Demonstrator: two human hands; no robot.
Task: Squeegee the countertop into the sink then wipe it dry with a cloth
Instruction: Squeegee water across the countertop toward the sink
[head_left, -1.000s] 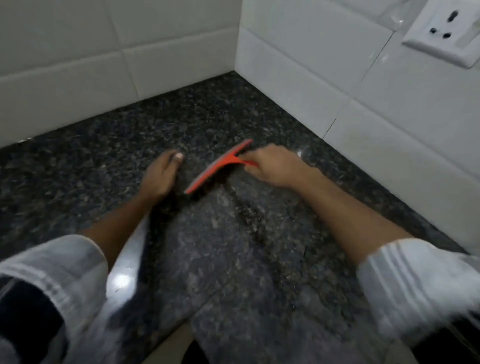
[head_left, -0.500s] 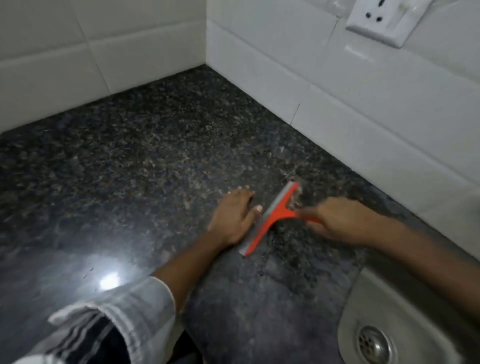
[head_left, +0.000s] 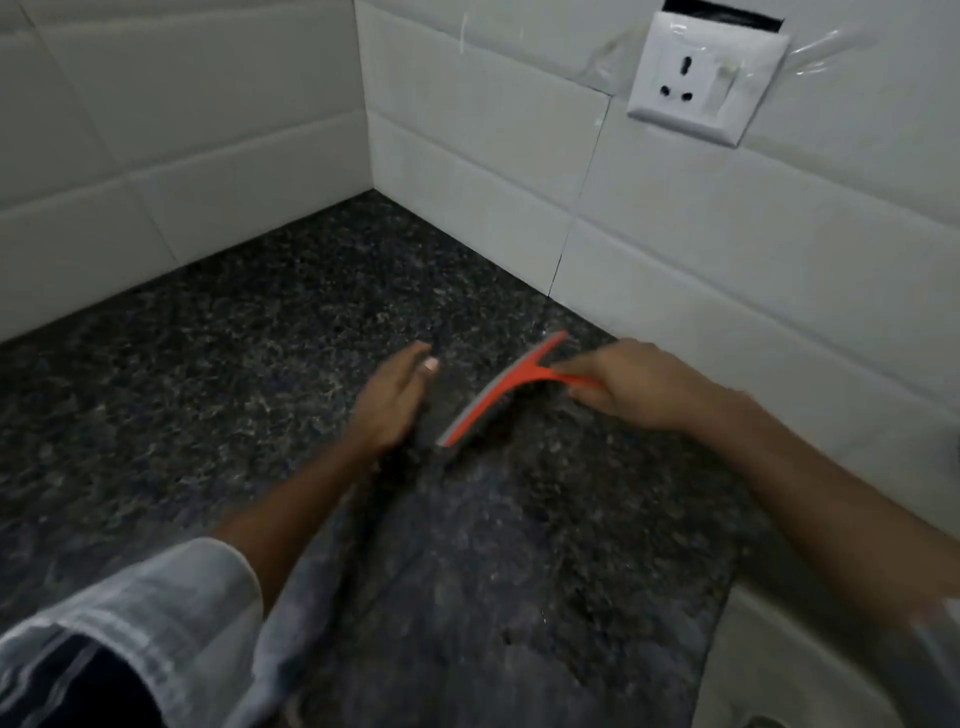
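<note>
An orange squeegee (head_left: 501, 392) with a grey blade rests edge-down on the dark speckled granite countertop (head_left: 234, 374), near the right wall. My right hand (head_left: 631, 384) grips its handle. My left hand (head_left: 392, 402) lies flat on the counter just left of the blade, fingers together, holding nothing. A wet streaked patch of the countertop runs from the blade toward me. The pale sink rim (head_left: 779, 670) shows at the bottom right. No cloth is visible.
White tiled walls (head_left: 182, 130) meet in a corner behind the counter. A white wall socket (head_left: 701, 83) sits high on the right wall. My grey striped sleeve (head_left: 135, 623) fills the bottom left.
The view has tilted up and left, so the sink drain has left the frame. The squeegee and both hands have shifted back toward the corner, with my left hand now slightly apart from the blade.
</note>
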